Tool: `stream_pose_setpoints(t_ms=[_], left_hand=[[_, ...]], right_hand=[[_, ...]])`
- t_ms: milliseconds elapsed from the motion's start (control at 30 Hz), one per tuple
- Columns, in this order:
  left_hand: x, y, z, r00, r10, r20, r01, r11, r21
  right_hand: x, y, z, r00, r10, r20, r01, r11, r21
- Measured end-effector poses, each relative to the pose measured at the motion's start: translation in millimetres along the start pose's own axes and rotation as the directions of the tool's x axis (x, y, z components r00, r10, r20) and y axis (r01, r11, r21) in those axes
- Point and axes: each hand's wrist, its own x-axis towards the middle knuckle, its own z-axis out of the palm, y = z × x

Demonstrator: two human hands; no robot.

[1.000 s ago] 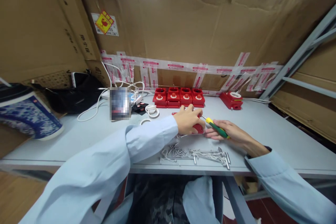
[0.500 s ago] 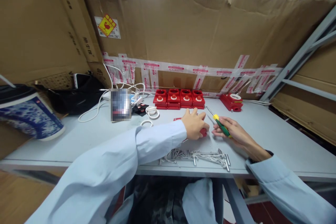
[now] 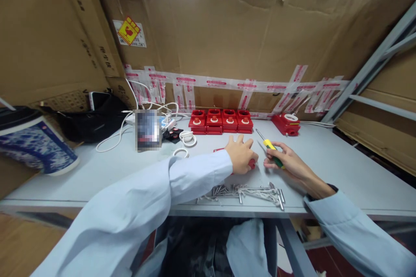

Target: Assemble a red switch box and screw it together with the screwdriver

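My left hand (image 3: 241,155) lies over a red plastic part (image 3: 251,163) on the grey table (image 3: 325,160), fingers curled down on it so that only a red edge shows. Beside it my right hand (image 3: 287,162) grips a screwdriver with a yellow and green handle (image 3: 271,149). Its metal tip points up and away towards the back. A pile of metal screws and white strings (image 3: 243,191) lies just in front of both hands.
Several red parts (image 3: 221,121) stand in a row at the back, with one more red part (image 3: 286,124) to the right. White rings (image 3: 187,137), cables, a black bag (image 3: 94,119) and a blue patterned object (image 3: 35,145) lie at the left. Cardboard walls surround the table.
My right hand has swung the screwdriver's tip away from the red part to point up and back. My left hand has flattened onto the part.
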Motion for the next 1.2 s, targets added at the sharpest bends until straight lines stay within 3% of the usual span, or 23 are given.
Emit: stream_pose_setpoints(t_ms=[167,367,667,867,1033,1200], left_hand=[[-0.2,0.3,1.2,1.0,-0.011,-0.004,0.011,1.0,0.005],[1.3,-2.9,-2.7,0.995,0.02,0.099,-0.027,0.997,0.072],[5.9,-14.1,-6.7,0.983,0.157,0.091,-0.172,0.967,0.19],[4.7,-19.4,-11.9,0.975,0.212,0.067,-0.22,0.961,0.167],[5.3,-24.1,-13.8,0.963,0.207,0.174,-0.227,0.969,0.101],[9.0,-30.8,-12.8,0.966,0.178,0.185,-0.19,0.981,0.049]], right_hand=[[-2.2,-1.5,-0.2,1.0,0.003,-0.002,-0.003,1.0,-0.006],[-0.1,-1.0,-4.4,1.0,-0.012,0.002,0.012,1.0,-0.001],[-1.6,-0.6,-6.0,1.0,-0.008,0.005,0.008,1.0,-0.022],[-1.9,-1.1,-5.5,1.0,0.003,-0.001,-0.003,1.0,-0.016],[-1.3,-1.8,-5.6,1.0,0.003,0.002,-0.003,1.0,-0.006],[0.7,-0.4,-6.7,1.0,0.001,-0.002,-0.001,1.0,0.015]])
